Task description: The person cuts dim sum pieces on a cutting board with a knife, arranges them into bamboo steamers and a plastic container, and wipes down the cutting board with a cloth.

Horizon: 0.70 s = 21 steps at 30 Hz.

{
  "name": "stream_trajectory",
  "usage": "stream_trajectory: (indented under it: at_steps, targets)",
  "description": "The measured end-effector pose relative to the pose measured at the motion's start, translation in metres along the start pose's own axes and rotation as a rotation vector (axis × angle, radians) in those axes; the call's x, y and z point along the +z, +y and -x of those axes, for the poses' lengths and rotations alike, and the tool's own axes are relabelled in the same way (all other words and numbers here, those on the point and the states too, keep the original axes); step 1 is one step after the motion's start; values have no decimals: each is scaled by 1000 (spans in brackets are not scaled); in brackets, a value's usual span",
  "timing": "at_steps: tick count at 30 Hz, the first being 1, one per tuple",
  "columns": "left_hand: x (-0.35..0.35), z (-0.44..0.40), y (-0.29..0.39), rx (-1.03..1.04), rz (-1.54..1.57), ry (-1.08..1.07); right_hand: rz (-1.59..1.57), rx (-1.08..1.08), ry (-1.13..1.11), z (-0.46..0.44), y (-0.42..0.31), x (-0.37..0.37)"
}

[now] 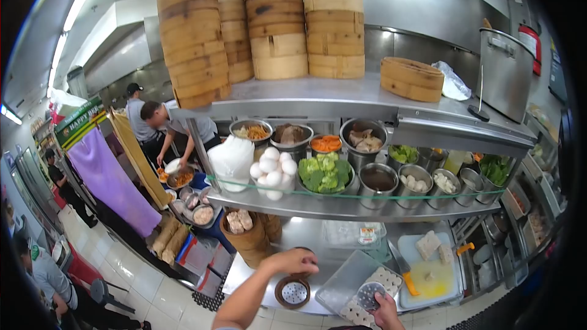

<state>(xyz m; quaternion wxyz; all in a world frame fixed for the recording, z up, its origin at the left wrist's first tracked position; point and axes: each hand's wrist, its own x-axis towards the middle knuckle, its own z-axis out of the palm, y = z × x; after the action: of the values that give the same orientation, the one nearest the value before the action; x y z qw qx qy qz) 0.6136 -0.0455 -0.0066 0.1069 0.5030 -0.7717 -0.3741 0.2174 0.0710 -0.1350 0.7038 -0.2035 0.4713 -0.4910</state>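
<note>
My left hand (295,262) is over the steel counter, its fingers curled beside a round brown rim. Whatever those fingers may hold is hidden. Just below it sits a small round bamboo steamer (280,293) with a perforated metal plate (295,293) inside. My right hand (386,311), at the bottom of the view, grips a perforated metal disc (369,294) by its edge. The disc is over a clear plastic tray (342,274) holding rows of small pale pieces (386,278), and hides some of them.
Right of the tray is a cutting board (449,290) with pale blocks (428,243) and an orange-handled knife (400,261). A steel shelf (342,206) above carries eggs (271,170), broccoli (326,173) and several metal pots. Tall bamboo steamer stacks (273,30) stand higher. Co-workers (177,123) are at left.
</note>
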Motion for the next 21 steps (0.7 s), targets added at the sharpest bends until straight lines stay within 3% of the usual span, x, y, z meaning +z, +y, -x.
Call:
stream_trajectory:
  at_steps: [1,3,4,5,6,7,8,10,11,14,17,18,21]
  targets:
    - [-52,32,69,108,111,-169,27,8,3,2,-2,-2]
    - [-141,95,159,180,-101,109,56,27,-13,5,-8,0]
    - [-180,117,187,491,-291,520,32,21,-40,7,-9,2]
    - [-218,132,236,519,-426,1007,8,12,-64,7,-9,3]
    - [-285,127,238,662,-684,1306,35,12,-54,3,-7,0]
    - [-324,124,273,705,-399,1525,36,12,-58,-4,-3,-1]
    - [-387,126,279,661,-795,1767,2,2,-70,-11,0,0]
    - [-459,123,294,246,-866,2021,-38,-2,-77,-12,4,2]
    - [-482,121,301,-23,-821,2083,-27,-17,-55,-9,2,12]
    - [-566,131,286,-87,-787,1915,-37,-29,-89,-6,0,20]
    - [-609,144,272,-59,-879,1674,-119,-40,-155,-7,7,16]
    - [-636,148,263,-20,-1047,1695,-174,-47,-142,-12,15,10]
    - [-657,164,267,99,-939,1723,-183,-50,-141,-7,12,8]
